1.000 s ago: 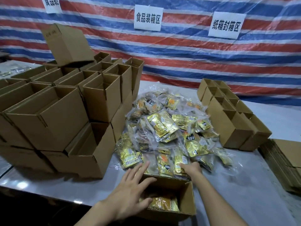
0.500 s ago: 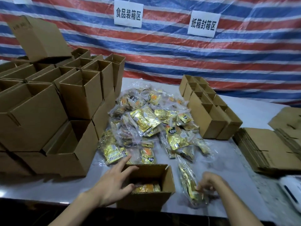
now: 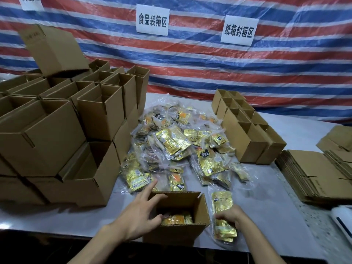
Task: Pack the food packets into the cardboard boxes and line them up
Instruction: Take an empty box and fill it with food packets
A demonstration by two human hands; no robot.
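Note:
An open cardboard box (image 3: pixel 200 212) stands at the table's near edge with orange and gold packets (image 3: pixel 177 219) inside. My left hand (image 3: pixel 141 214) rests on the box's left rim, fingers spread, thumb inside the opening. Just right of the box my right hand (image 3: pixel 227 216) grips a clear bag of gold food packets (image 3: pixel 222 204) that lies on the table. A heap of gold food packets (image 3: pixel 177 143) fills the table's middle behind the box.
Stacked open empty boxes (image 3: pixel 57 130) crowd the left side. A double row of small boxes (image 3: pixel 245 128) stands at right. Flattened cardboard sheets (image 3: pixel 314 174) lie at far right, with a white device (image 3: pixel 342 220) near them. A striped tarp hangs behind.
My right hand pulled a bag of packets out of the heap and drew it down beside the box's right side. My left hand stayed on the box's left rim.

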